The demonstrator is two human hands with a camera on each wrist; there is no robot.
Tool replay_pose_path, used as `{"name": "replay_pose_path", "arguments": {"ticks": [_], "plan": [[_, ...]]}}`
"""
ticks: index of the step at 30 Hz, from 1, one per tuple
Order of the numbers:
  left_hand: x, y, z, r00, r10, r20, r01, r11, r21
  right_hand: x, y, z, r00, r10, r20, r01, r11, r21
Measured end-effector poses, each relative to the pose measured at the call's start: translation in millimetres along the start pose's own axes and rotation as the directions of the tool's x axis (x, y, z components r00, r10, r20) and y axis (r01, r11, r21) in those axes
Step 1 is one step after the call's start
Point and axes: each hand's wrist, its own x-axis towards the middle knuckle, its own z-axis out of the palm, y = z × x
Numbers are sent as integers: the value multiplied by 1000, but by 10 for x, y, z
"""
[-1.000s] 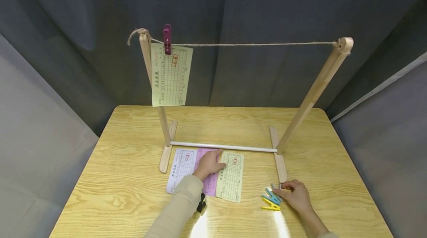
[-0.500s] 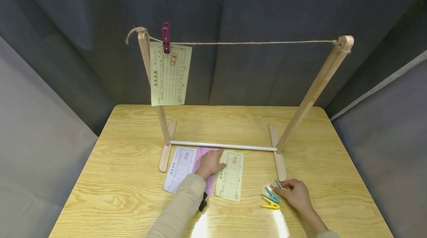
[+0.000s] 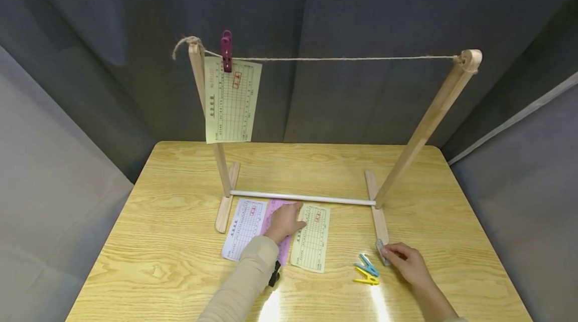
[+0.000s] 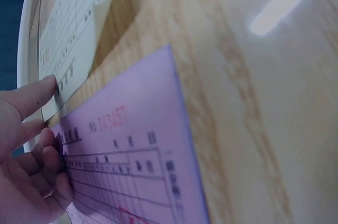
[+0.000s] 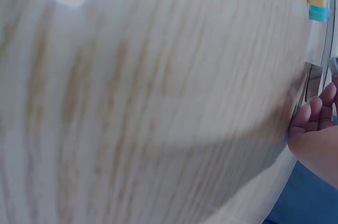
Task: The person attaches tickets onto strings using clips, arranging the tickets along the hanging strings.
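**Four slips, four pegs, two hands at work**

Three slips lie side by side on the bench (image 3: 171, 221): white slip (image 3: 244, 229), pink slip (image 3: 276, 231), cream slip (image 3: 311, 244). The left hand (image 3: 283, 221) rests on the pink slip, fingers lying flat. The right hand (image 3: 406, 261) pinches a grey peg (image 3: 382, 252) just beside the rack's foot (image 3: 378, 216). Two pegs lie close by, blue peg (image 3: 368, 265) and yellow peg (image 3: 367, 280). A fourth hanging slip (image 3: 231, 101) is clipped to the string (image 3: 343, 59) by a maroon peg (image 3: 226, 50).

A person's two bare hands, the left hand (image 3: 283, 221) and right hand (image 3: 406, 262), wear no gloves, rings or watches. The left arm is covered to the wrist by a beige long sleeve (image 3: 244, 282). A small black device (image 3: 273, 274) sits strapped beneath that wrist.
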Motion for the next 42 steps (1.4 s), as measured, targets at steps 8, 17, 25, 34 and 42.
{"name": "replay_pose_path", "arguments": {"ticks": [8,17,25,34,42], "plan": [[0,3,3,1000,11,-24,-11,1000,-6,-5,-30,-14,1000,22,9,-23,990,138],[-4,30,6,998,20,-61,-25,997,-78,21,-128,-27,1000,-3,14,0,981,196],[0,42,13,997,15,-73,-20,998,-66,46,-206,-58,1000,-14,4,14,989,149],[0,20,-19,993,67,-98,-83,980,-179,50,-317,-97,999,-38,2,37,987,154],[-33,79,-170,984,127,-124,-154,959,-240,127,-424,-114,999,-39,-23,43,978,203]]}}
